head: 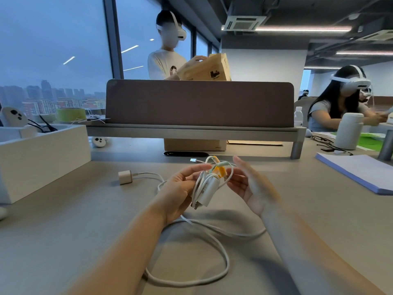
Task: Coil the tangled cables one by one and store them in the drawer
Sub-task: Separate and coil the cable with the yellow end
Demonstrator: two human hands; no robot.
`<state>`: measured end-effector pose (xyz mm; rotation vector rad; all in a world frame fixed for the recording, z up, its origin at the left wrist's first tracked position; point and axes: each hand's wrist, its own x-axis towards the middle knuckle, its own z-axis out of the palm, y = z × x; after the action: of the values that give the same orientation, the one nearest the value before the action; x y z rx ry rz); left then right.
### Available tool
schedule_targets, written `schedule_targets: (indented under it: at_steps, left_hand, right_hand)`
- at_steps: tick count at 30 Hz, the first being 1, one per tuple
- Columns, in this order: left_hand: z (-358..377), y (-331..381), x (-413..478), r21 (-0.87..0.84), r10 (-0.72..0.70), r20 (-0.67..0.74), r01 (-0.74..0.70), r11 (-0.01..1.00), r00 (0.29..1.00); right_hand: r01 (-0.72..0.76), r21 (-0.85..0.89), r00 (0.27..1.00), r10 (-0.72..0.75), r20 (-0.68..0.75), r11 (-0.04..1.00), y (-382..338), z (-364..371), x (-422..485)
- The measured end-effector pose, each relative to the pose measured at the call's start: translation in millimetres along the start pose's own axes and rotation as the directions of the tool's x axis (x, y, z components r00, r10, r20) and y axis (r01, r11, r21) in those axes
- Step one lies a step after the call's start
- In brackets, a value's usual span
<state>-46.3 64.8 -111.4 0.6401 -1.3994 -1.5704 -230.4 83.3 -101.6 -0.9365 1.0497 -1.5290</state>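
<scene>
Pale office bench (85, 220), with a brown divider panel (200, 103) behind it. The left grip (180, 188) is clenched round a bundle of white cables (207, 188) with an adapter in it (yellow and green ties at its top), held above the bench. The right grip (248, 184), blurred, is loosely spread just beside the bundle, grasping nothing. A loose cable (226, 265) trails down in loops on the bench; a small charger plug (125, 177) lies to the left.
</scene>
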Motion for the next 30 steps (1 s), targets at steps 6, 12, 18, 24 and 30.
schedule_targets:
  at_steps: [6, 12, 18, 24, 30]
  left_hand:
    - [0.1, -1.0, 0.3, 0.098, 0.034, -0.037, -0.030, 0.995, 0.999]
    - [2.4, -2.1, -0.4, 0.183, 0.063, -0.055, -0.052, 0.982, 0.996]
    - [2.5, -3.6, 0.7, 0.207, 0.071, -0.076, -0.054, 0.977, 0.995]
    - [3.6, -5.6, 1.1, 0.283, 0.120, -0.089, -0.090, 0.955, 0.989]
    - [2.4, -6.2, 1.9, 0.323, 0.148, -0.115, -0.104, 0.941, 0.982]
  right_hand:
    - [0.020, -0.094, 1.000, -0.018, 0.025, 0.995, 4.9, 0.8, 1.0]
    - [0.010, -0.113, 1.000, -0.007, 0.029, 0.994, 6.0, 0.4, 2.4]
    - [-0.043, -0.147, 0.997, 0.051, 0.054, 0.988, 8.4, -0.6, 7.7]
    - [-0.045, -0.048, 0.983, 0.053, 0.176, 0.998, 10.6, 1.6, 6.0]
    - [0.248, -0.378, 0.968, -0.243, 0.062, 0.892, 18.8, 1.5, 7.9]
